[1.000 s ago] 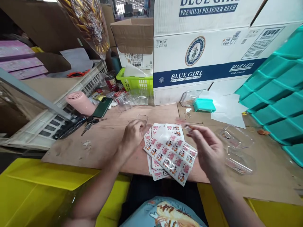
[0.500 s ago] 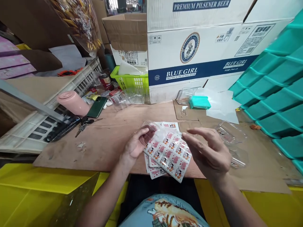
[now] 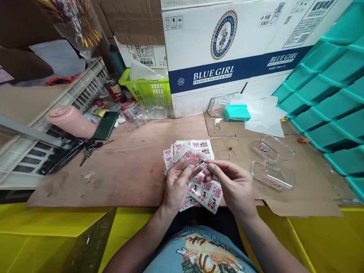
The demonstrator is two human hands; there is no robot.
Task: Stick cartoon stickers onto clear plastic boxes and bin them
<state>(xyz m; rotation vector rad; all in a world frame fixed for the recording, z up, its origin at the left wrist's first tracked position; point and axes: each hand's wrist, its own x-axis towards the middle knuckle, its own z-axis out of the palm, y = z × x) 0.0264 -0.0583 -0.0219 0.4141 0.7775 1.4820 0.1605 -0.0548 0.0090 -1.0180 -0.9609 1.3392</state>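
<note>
My left hand (image 3: 175,185) is closed on a clear plastic box (image 3: 184,155), held above the middle of the sticker sheets (image 3: 206,191). The thumb of my right hand (image 3: 231,182) presses against its fingers in a pinch at the box's right side. A small cat sticker (image 3: 203,163) shows at those fingertips; whether it lies flat on the plastic cannot be made out. The sheets, printed with cats and pink lettering, lie fanned in a loose stack at the table's front edge. Both hands partly cover them.
Two clear boxes with cat stickers (image 3: 274,148) (image 3: 274,176) lie on cardboard at the right. Behind are a teal tray (image 3: 237,113), white paper (image 3: 264,113) and a large beer carton (image 3: 196,57). Stacked teal bins (image 3: 335,102) border the right; a phone (image 3: 106,125), keys (image 3: 88,151) and pink bottle (image 3: 71,120) the left.
My right hand has moved left and down to the clear box, so both hands now meet over the sheets. The box has shifted slightly right. The view has tilted downward.
</note>
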